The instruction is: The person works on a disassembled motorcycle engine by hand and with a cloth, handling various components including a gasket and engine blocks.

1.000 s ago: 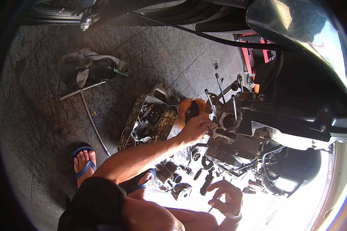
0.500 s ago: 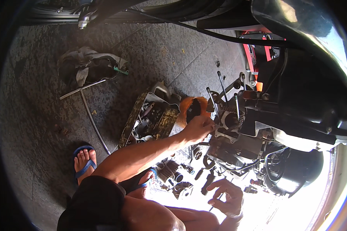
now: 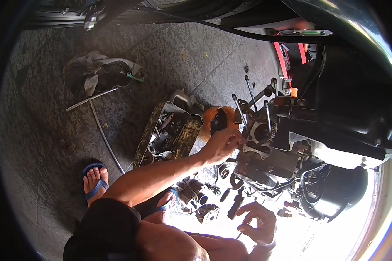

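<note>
The engine [image 3: 281, 163], grimy brown-grey metal, stands right of centre, partly taken apart, its open end facing the far left. Four long, slender studs [image 3: 239, 110] rise from that end, tips leaning toward the far side (two catch the light along their shafts). Between them sits a round, dark opening [image 3: 261, 132], with a linked chain [image 3: 272, 130] just to its right. A pale, flat mounting face [image 3: 259, 153] with an irregular outline lies bare on the near side of the opening. Nearer, a thin dark rod [image 3: 239, 235] slants, mostly hidden.
</note>
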Available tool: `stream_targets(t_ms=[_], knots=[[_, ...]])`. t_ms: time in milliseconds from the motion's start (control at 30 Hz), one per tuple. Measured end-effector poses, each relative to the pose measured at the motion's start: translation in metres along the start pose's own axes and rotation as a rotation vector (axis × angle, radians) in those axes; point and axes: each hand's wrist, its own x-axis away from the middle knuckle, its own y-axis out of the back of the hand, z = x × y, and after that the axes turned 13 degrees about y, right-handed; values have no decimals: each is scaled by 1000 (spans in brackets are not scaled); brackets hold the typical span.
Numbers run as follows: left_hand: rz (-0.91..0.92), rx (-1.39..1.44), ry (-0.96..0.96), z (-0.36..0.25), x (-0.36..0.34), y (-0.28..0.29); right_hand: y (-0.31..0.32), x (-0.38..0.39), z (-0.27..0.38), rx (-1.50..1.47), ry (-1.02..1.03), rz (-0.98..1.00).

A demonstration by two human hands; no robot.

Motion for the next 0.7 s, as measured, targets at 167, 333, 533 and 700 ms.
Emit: stream_targets(t_ms=[167,333,533,700], knots=[[-52,-4,50,0,3,-4,0,2,-2,-1,8,-6],[7,118,236,0,1,-5,-1,1,0,1,5,6],[25,180,220,0,3,-10,0,1,-2,6,20,18],[23,175,238,-1,4,-10,0,1,0,13,22,37]])
